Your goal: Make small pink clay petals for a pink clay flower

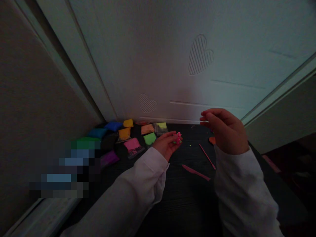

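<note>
My left hand [165, 145] is closed around a small, bumpy pink clay piece [177, 137], with a bit of green at its lower edge. It hovers just above the dark table. To the right and higher up is my right hand [225, 131], its thumb and fingertips pinched together; whatever may be between them is too small to make out. Below and between the hands lie a pink modelling knife [196, 172] and a thin pink modelling stick [207, 157]. A tiny yellow-green crumb [190, 145] sits near the clay piece.
Bags of coloured clay spread over the left of the dark table [172, 204], among them pink [132, 145], light green [149, 138], purple [110, 159] and blue [114, 126]. Partly behind my right wrist is an orange piece [212, 140]. A white panel [168, 65] with hearts rises behind.
</note>
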Demonstrator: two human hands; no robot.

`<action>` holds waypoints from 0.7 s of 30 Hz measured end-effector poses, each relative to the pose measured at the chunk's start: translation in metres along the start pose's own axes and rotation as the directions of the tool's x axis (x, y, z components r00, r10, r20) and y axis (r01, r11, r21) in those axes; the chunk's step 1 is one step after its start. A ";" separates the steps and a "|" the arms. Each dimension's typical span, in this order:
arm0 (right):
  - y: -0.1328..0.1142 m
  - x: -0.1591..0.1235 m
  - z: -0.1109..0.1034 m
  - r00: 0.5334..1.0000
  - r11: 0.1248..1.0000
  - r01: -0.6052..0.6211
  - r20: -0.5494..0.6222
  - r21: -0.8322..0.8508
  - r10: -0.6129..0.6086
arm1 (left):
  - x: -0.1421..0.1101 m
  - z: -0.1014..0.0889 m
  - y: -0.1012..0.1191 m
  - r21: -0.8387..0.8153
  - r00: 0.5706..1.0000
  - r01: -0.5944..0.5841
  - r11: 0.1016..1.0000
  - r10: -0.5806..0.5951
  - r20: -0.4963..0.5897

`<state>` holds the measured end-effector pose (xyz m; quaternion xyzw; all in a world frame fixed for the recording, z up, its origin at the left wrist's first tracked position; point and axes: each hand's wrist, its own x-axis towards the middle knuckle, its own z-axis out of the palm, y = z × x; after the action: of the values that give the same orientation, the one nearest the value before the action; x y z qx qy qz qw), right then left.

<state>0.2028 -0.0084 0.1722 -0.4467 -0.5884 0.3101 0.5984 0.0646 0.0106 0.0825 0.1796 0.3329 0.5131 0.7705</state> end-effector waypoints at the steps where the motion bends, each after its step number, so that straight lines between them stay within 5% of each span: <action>1: 0.001 0.001 -0.002 1.000 1.000 0.008 -0.009 0.007 -0.008 | 0.001 -0.001 -0.003 0.012 0.999 0.040 0.999 -0.040 -0.005; 6: -0.002 0.005 -0.013 0.999 0.999 0.025 -0.042 0.027 -0.023 | -0.003 0.004 -0.007 0.026 0.970 0.242 0.970 -0.243 0.029; 12: -0.013 0.010 -0.037 0.992 0.998 0.017 -0.127 0.067 -0.008 | -0.025 0.022 0.009 0.041 0.921 0.286 0.957 -0.286 0.264; 21: -0.009 0.017 -0.096 0.926 0.934 0.025 -0.360 0.357 0.113 | -0.053 0.044 0.024 0.089 0.904 0.303 0.949 -0.316 0.289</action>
<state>0.2972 -0.0129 0.1967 -0.3956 -0.3871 0.3337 0.7631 0.0660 -0.0248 0.1455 0.2163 0.2472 0.3441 0.8796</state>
